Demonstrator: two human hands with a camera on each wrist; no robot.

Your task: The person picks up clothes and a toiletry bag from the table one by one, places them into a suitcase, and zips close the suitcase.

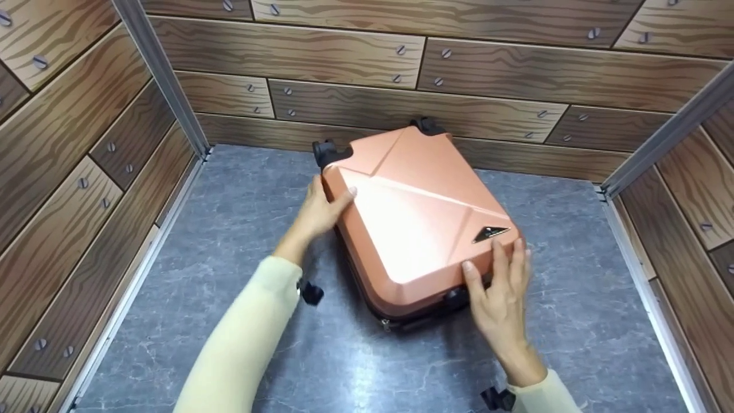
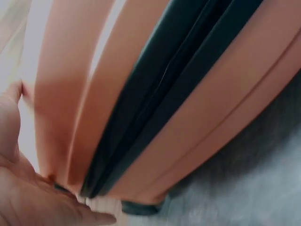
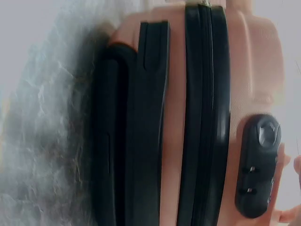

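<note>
On the marbled grey floor (image 1: 246, 223) lies a copper-pink suitcase (image 1: 424, 201), flat, its black wheels (image 1: 330, 154) toward the back wall (image 1: 344, 54) and its dark triangular badge (image 1: 490, 233) near the opposite end, where the right wrist view shows a black handle (image 3: 151, 122) and a black lock (image 3: 258, 167). Along one long edge the left hand (image 1: 321, 209) rests extended fingers against the side, thumb on the top face, while the right hand (image 1: 502, 298) touches the corner beside the badge with fingers spread and nearly straight. Around them stand plank-patterned walls with grey metal posts (image 1: 163, 74) at the corners.
</note>
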